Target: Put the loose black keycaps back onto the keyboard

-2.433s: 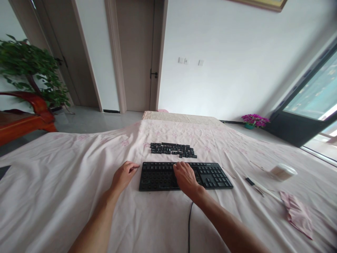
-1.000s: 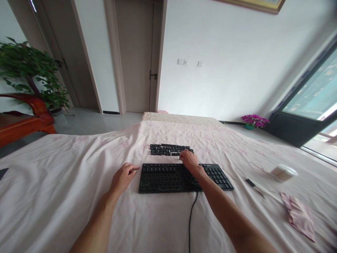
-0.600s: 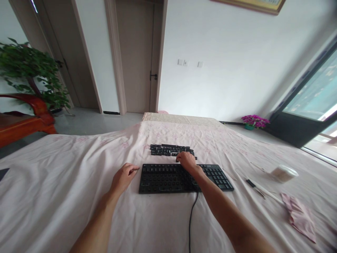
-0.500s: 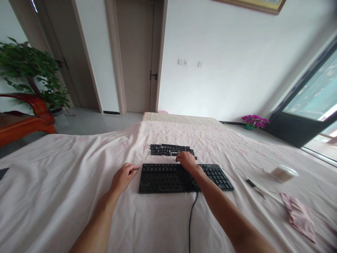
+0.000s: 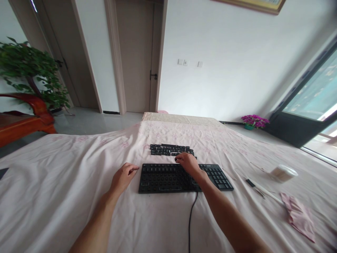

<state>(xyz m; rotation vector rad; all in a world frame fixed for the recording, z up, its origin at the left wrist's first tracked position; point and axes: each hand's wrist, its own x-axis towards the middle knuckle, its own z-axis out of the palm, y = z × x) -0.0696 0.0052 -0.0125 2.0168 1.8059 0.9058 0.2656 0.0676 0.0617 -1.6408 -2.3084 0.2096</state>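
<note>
A black keyboard (image 5: 160, 179) lies on the cloth, much of its main block bare of keycaps, while its top row and number pad still carry theirs. Behind it, loose black keycaps (image 5: 163, 151) are laid out in rows. My right hand (image 5: 187, 161) is over the keyboard's back edge, thumb and fingertips pinched on a small dark keycap (image 5: 176, 160). My left hand (image 5: 124, 176) rests on the cloth just left of the keyboard, fingers loosely stretched and holding nothing. My right forearm hides part of the keyboard.
The keyboard's cable (image 5: 191, 218) runs toward me over the pink cloth (image 5: 147, 225). To the right are a clear tub of cotton swabs (image 5: 283, 173), a black-tipped brush (image 5: 250, 182), tweezers (image 5: 260, 192) and a pink rag (image 5: 298, 214).
My right hand has drawn slightly left and back toward the keyboard from the loose keycaps, a dark keycap at its fingertips. My left hand has stayed in place.
</note>
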